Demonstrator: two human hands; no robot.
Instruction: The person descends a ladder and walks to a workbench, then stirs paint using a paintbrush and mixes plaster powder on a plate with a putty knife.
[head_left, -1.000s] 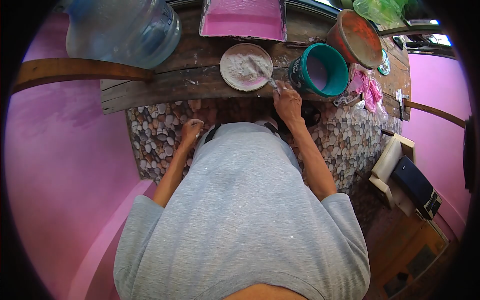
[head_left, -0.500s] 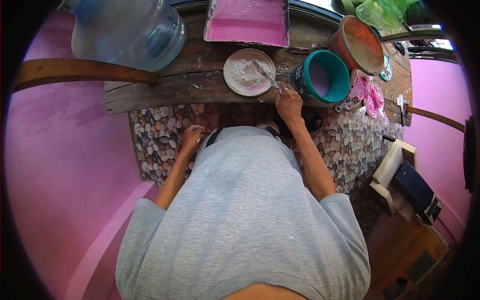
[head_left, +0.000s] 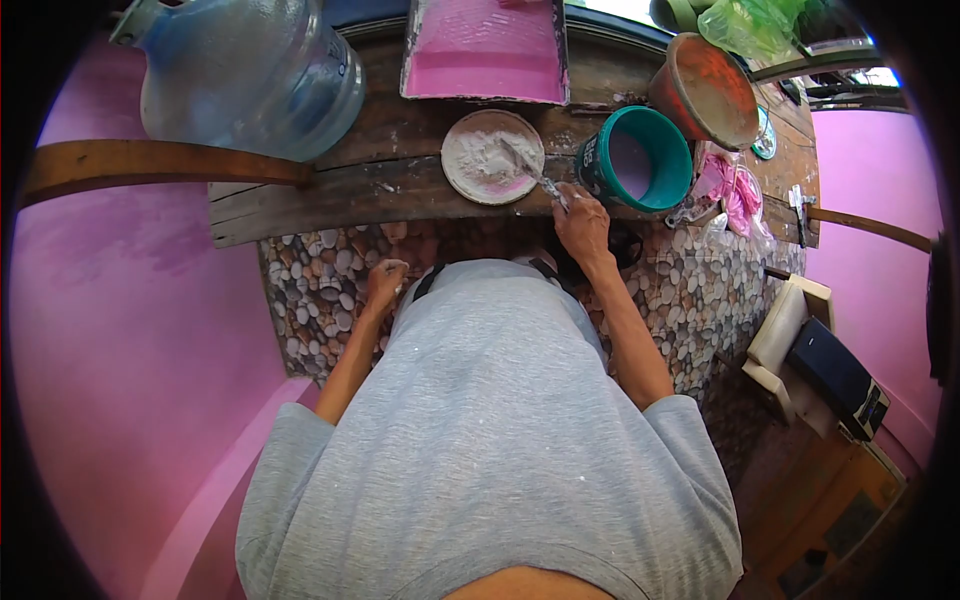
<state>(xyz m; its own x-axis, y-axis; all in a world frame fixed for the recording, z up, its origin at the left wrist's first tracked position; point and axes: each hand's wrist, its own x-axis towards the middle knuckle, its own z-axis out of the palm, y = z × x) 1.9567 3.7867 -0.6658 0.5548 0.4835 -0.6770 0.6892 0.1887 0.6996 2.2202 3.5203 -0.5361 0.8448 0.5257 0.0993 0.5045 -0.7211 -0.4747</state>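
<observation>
My right hand (head_left: 582, 225) is closed round the handle of a putty knife (head_left: 547, 184), whose blade rests in white powdery paste. The paste lies in a round shallow lid (head_left: 493, 194) on the wooden table (head_left: 375, 207). Just right of the knife stands a teal bucket (head_left: 650, 160) with pale liquid inside. Lower left, beside my body, my left hand (head_left: 386, 281) is curled closed, with whitish smears on it; whether it holds something small is hidden.
Behind the lid sits a pink paint tray (head_left: 487, 84). A large clear water bottle (head_left: 255, 80) stands back left. Right of the teal bucket are an orange-stained bowl (head_left: 706, 92) and pink plastic bags (head_left: 738, 195). A curved wooden bar (head_left: 165, 165) crosses the left side.
The camera view has shifted slightly, so the table things sit a little lower. The knife has moved slightly within the paste, still in my right hand. My left hand has stayed beside my body.
</observation>
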